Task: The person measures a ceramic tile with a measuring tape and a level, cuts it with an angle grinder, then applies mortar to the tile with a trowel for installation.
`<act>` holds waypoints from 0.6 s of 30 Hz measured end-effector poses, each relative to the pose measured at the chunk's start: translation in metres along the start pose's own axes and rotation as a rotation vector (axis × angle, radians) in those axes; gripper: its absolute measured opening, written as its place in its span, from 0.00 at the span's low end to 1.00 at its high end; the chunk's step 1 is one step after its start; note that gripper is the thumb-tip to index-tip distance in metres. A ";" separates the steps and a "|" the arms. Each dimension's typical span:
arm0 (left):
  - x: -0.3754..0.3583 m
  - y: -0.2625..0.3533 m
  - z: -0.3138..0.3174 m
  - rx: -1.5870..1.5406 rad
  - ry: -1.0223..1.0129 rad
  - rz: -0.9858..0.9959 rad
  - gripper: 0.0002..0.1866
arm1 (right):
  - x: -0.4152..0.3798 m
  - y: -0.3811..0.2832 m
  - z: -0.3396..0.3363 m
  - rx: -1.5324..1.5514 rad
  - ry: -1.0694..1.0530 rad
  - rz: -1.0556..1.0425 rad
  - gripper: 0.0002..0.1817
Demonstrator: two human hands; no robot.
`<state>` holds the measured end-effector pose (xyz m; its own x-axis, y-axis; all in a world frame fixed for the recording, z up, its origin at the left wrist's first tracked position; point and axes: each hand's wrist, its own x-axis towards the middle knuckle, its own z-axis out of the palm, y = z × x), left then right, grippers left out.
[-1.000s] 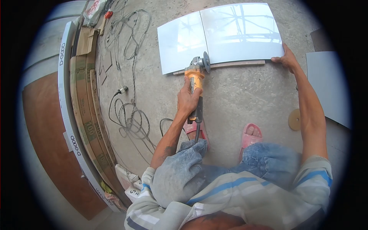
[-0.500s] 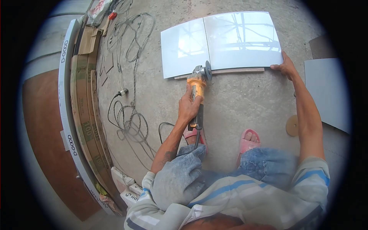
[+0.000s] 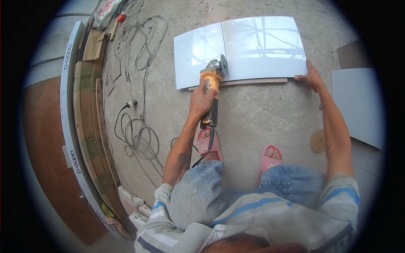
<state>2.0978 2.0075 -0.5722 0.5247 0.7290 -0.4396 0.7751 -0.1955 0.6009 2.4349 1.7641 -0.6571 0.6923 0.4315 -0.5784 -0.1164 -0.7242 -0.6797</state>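
My left hand (image 3: 201, 100) is wrapped round the body of a yellow and black angle grinder (image 3: 211, 80). The grinder's disc (image 3: 223, 65) stands on edge over the dark line that runs across a glossy white tile (image 3: 265, 50). A thin wooden strip (image 3: 255, 82) shows under the tile's near edge. At the near right corner my right hand (image 3: 311, 77) grips the tile, thumb along the near edge and fingers at the side. The grinder's cord (image 3: 211, 141) hangs down past my left foot.
Long cardboard boxes (image 3: 90, 126) and a white D-GOOD package (image 3: 69, 122) line the left side. Tangled cables (image 3: 141, 135) lie on the concrete floor (image 3: 253, 111). To the right are a round tan disc (image 3: 317, 140) and another pale tile (image 3: 356, 103). Pink slippers (image 3: 270, 158) are on my feet.
My left hand has pushed the grinder forward, away from me, so the disc now sits further in over the tile along the line. My right hand keeps its grip on the corner.
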 end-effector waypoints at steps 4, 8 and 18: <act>0.010 0.010 -0.005 -0.014 0.002 0.022 0.47 | -0.002 0.001 0.000 -0.036 0.016 -0.023 0.58; 0.016 0.016 -0.008 0.026 -0.017 0.013 0.46 | 0.001 0.000 0.000 -0.003 -0.035 -0.003 0.60; 0.012 0.008 -0.007 0.076 -0.014 0.040 0.41 | -0.001 -0.005 0.002 -0.018 -0.060 0.061 0.62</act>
<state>2.1075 2.0194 -0.5680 0.5602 0.7107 -0.4256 0.7776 -0.2739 0.5660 2.4339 1.7686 -0.6539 0.6407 0.4173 -0.6444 -0.1437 -0.7594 -0.6346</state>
